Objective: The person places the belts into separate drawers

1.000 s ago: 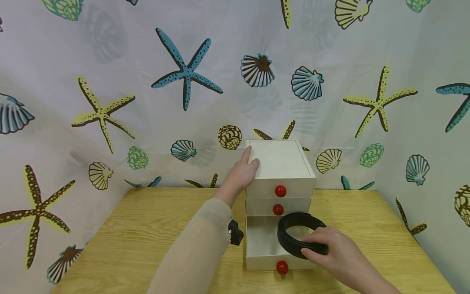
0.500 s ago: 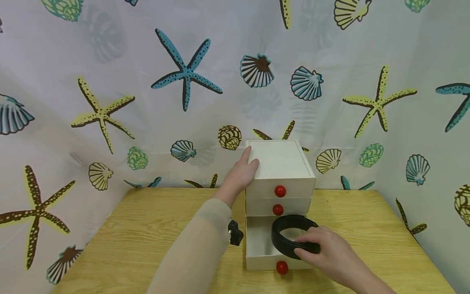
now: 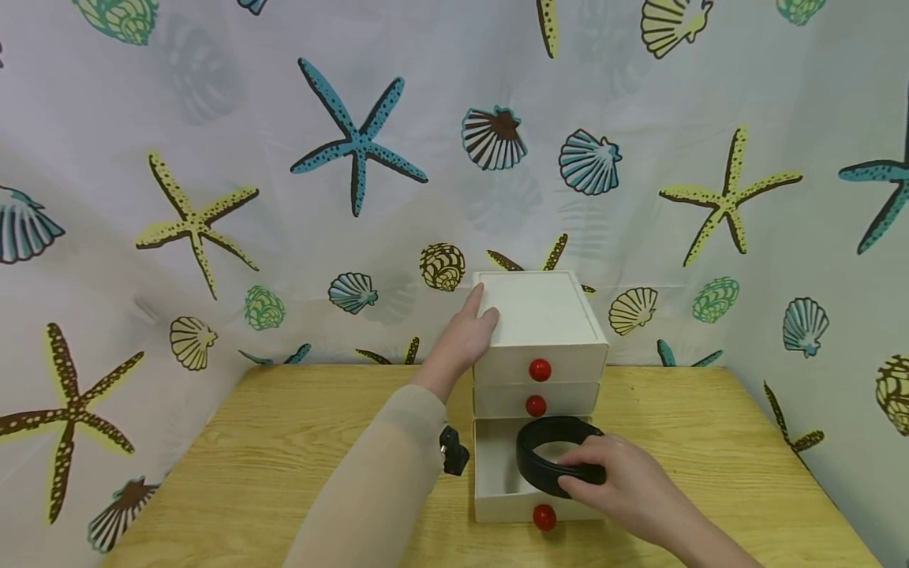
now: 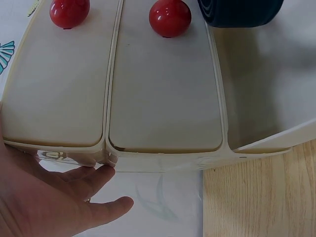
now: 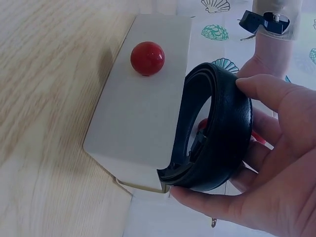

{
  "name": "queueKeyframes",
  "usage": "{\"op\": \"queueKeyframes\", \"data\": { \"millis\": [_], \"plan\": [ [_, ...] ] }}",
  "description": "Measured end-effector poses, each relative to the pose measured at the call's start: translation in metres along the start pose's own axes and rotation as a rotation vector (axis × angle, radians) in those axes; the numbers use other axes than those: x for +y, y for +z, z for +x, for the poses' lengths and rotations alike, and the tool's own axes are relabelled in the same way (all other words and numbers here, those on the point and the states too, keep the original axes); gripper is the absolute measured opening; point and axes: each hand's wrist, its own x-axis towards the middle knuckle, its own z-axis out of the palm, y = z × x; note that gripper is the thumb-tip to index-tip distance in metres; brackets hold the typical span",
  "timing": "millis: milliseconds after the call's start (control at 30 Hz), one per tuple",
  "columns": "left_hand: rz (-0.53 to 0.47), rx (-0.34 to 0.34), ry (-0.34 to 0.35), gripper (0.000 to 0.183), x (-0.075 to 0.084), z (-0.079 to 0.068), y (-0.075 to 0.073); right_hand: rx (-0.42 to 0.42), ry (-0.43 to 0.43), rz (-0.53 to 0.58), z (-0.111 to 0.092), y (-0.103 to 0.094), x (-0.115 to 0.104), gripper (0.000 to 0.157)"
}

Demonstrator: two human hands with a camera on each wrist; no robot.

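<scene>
A rolled black leather belt is held over the pulled-out bottom drawer of a small white drawer cabinet. My right hand pinches the coil at its near right edge. In the right wrist view, thumb and fingers span the belt's outer band, and a dark buckle shows inside. My left hand rests against the cabinet's upper left side, fingers extended. The left wrist view shows that hand touching the side wall. What I see of the drawer's floor is bare; the belt hides part of it.
Two closed drawers sit above, with red knobs on their fronts; another red knob is on the bottom drawer. Everything stands on a wooden table. A white curtain with sea-life prints hangs behind.
My right hand has carried the belt a little to the left, further over the open drawer. The left hand stays on the cabinet, and the drawer has not moved.
</scene>
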Motion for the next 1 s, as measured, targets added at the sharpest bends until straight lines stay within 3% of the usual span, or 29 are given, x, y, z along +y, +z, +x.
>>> {"op": "queueKeyframes", "data": {
  "millis": [433,1000],
  "plan": [
    [0.011,0.006,0.001,0.069,0.000,-0.002,-0.001,-0.018,0.062,0.019,0.012,0.007,-0.002,0.014],
    [0.007,0.006,0.012,0.069,-0.001,-0.001,0.000,-0.014,0.057,0.009,0.024,0.013,-0.004,0.015]
  ]
}}
